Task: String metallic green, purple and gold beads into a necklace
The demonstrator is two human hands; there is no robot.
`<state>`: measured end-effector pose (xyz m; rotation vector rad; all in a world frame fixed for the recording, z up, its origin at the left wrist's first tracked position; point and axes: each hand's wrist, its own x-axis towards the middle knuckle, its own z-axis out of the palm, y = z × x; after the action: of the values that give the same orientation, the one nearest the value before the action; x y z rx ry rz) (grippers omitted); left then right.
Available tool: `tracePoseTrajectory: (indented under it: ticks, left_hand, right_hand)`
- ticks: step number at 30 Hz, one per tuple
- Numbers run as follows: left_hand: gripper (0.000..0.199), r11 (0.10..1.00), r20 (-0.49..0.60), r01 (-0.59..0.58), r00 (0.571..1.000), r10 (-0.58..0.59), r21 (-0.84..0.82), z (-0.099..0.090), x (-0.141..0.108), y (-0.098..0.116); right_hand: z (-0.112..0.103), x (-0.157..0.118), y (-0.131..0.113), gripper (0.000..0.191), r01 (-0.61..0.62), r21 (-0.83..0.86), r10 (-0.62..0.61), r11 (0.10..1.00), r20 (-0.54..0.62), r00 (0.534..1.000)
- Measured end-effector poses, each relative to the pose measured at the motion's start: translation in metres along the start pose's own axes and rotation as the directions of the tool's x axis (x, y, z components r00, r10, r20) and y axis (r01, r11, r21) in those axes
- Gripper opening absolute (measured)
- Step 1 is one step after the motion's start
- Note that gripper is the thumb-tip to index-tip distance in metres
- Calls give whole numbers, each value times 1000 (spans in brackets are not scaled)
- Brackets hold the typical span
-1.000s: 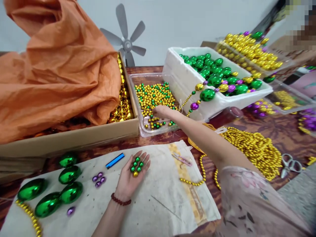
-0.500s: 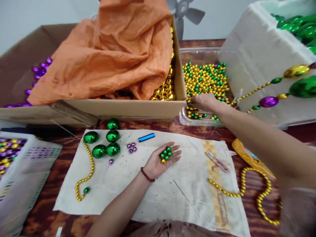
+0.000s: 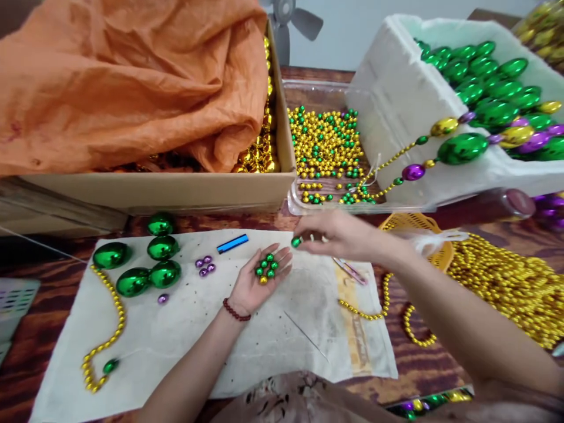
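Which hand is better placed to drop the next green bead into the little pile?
The right, I'd say: the right hand pinches a green bead close beside the left palm, which lies open, cupping the pile.

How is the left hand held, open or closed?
Open. The left hand is palm up and not curled shut, so the small green beads and gold bead resting on it are in plain view.
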<state>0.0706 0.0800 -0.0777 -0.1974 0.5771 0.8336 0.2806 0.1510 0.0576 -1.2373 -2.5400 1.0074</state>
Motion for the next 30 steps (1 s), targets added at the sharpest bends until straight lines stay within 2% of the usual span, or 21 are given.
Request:
tracePoseTrajectory:
  ticks: [3, 5, 7, 9, 11, 12, 14, 16, 17, 18, 19, 21, 24, 30]
  left_hand:
    - [35, 1000, -3, -23, 1000, 23, 13, -2, 1, -1]
    - [35, 999, -5, -27, 1000, 27, 17, -2, 1, 0]
    - [37, 1000, 3, -24, 1000, 24, 15, -2, 0, 1]
    - [40, 1000, 13, -15, 1000, 15, 14, -3, -1, 1]
    - [40, 1000, 18, 1, 1000, -1, 14, -4, -2, 2]
    - [39, 1000, 20, 8, 1000, -8, 14, -5, -3, 2]
    - [36, 1000, 23, 21, 1000, -21, 18, -8, -4, 3]
    - [34, 999, 28, 24, 999, -25, 33, -12, -3, 4]
    - [33, 999, 35, 23, 999, -25, 41, -14, -3, 4]
    - [34, 999, 48, 21, 999, -24, 44, -17, -2, 5]
    - [34, 999, 66, 21, 998, -24, 43, -20, -1, 5]
    - [36, 999, 107, 26, 994, -29, 31, -25, 1, 5]
    - [38, 999, 144, 38, 989, -41, 22, -31, 2, 4]
    - [36, 997, 137, 23, 990, -32, 70, -31, 1, 3]
  right_hand:
    - [50, 5, -5, 15, -120, -302, 156, 946, 99, 983]
    - [72, 11, -2, 22, -131, -362, 185, 923, 119, 975]
    - [80, 12, 1, 27, -111, -361, 163, 926, 116, 980]
    - [72, 8, 2, 25, -106, -340, 129, 934, 46, 991]
    - [48, 2, 4, 21, -99, -293, 73, 951, -100, 992]
    - [32, 1, 7, 22, -107, -266, 54, 958, -199, 978]
    - [-2, 1, 17, 28, -158, -214, 64, 964, -389, 919]
    - [-34, 10, 36, 33, -302, -211, 168, 930, -487, 857]
    - [-47, 17, 48, 33, -382, -236, 242, 894, -463, 853]
    - [-57, 24, 61, 32, -451, -281, 330, 847, -386, 861]
    - [-65, 33, 74, 30, -487, -340, 420, 804, -255, 871]
    - [-71, 51, 97, 23, -509, -393, 504, 766, -124, 855]
    - [-66, 73, 118, 22, -510, -446, 534, 735, -84, 842]
    - [-53, 92, 130, 30, -474, -514, 538, 715, -29, 843]
